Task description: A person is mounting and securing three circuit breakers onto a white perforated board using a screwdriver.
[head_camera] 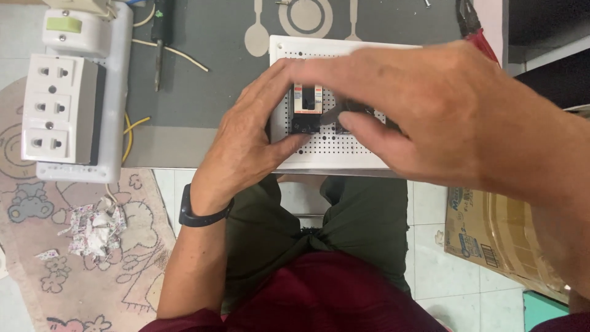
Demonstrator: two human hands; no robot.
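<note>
A small black and white circuit breaker (306,106) stands on a white perforated board (326,147) at the table's near edge. My left hand (246,144) wraps around the breaker's left side, thumb and fingers pinching it against the board. My right hand (430,104) reaches in from the right and holds a dark-handled screwdriver (344,110), its tip at the breaker's right side. Most of the screwdriver is hidden under my fingers.
A white mounting board (114,110) with a triple socket block (58,107) and a switch lies at the left. A dark screwdriver (160,37), yellow wires (132,123), red-handled pliers (476,31) lie on the grey mat. A cardboard box (498,233) sits on the floor.
</note>
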